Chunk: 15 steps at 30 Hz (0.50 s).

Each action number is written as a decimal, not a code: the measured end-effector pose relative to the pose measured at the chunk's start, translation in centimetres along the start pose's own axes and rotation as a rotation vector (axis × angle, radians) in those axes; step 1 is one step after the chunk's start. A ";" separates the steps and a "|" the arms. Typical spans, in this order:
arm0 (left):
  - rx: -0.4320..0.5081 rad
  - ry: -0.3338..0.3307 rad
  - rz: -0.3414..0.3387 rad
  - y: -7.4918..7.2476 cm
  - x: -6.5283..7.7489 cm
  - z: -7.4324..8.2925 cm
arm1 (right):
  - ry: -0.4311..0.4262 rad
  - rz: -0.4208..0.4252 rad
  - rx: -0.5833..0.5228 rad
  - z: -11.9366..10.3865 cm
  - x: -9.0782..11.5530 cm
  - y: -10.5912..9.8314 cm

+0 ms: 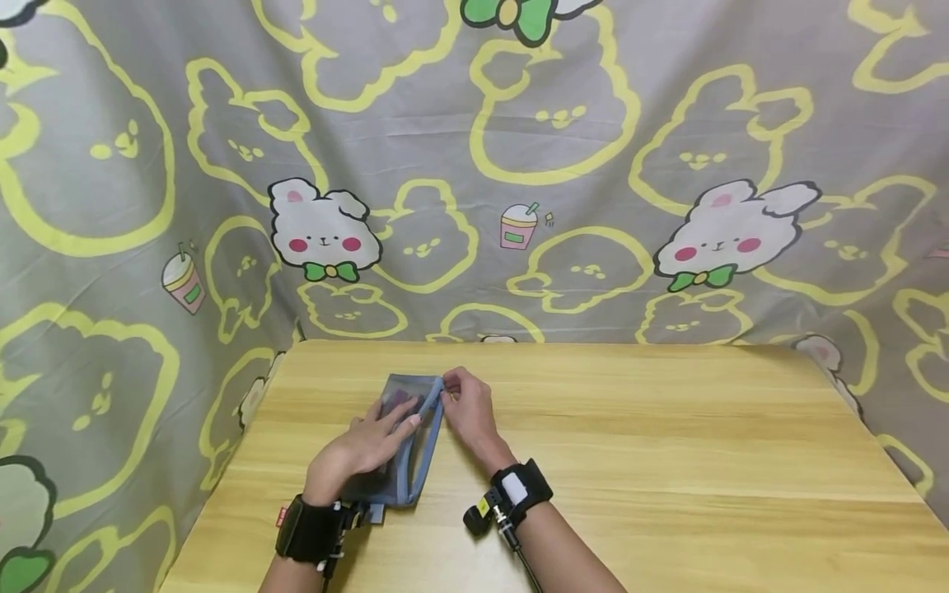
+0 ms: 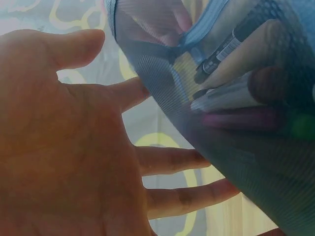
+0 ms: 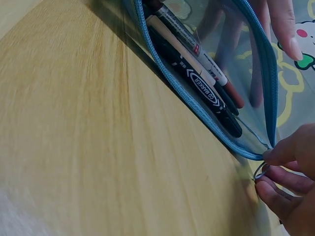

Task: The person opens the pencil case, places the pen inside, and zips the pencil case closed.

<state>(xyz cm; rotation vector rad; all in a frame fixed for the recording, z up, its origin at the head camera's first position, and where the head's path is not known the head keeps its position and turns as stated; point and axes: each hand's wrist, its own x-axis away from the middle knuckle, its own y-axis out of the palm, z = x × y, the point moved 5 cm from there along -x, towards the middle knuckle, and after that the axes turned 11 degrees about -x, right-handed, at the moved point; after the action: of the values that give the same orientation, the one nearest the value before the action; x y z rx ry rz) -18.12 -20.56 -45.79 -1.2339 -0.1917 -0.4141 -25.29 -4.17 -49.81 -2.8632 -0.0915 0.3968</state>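
A blue-grey mesh pencil case (image 1: 403, 476) lies towards the left of the table with its zipped mouth gaping to the right. Inside it, the right wrist view shows a black marker (image 3: 202, 88) beside a white-barrelled pen with a red end (image 3: 212, 69). My left hand (image 1: 363, 449) rests across the mesh side, fingers spread and nearly straight. At the far end of the mouth, my right hand (image 1: 470, 412) pinches the corner of the case between thumb and fingers. A thin loop (image 3: 255, 175) shows at those fingertips.
The wooden table (image 1: 667, 461) extends to the right of the hands. A patterned curtain (image 1: 445, 148) hangs along its back and left sides. Black camera straps (image 1: 310, 531) sit on both wrists, and a small tag (image 1: 376, 514) sticks out at the case's near end.
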 end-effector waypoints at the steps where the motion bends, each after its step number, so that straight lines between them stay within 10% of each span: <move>1: 0.002 0.016 -0.003 -0.1 0.1 0.0 | -0.002 0.001 0.000 0.1 0.0 0.0; 8: 0.060 0.139 -0.019 -1.4 -0.1 -0.9 | -0.002 0.002 0.000 0.3 0.0 0.0; 15: -0.030 0.275 0.184 -2.8 -2.6 -1.4 | 0.016 -0.042 -0.022 0.2 0.0 -0.4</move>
<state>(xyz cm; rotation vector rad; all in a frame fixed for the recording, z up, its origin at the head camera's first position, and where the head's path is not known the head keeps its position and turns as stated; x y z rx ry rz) -21.75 -22.13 -44.75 -1.1985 0.1626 -0.4220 -25.32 -3.76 -49.90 -2.8808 -0.1531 0.3664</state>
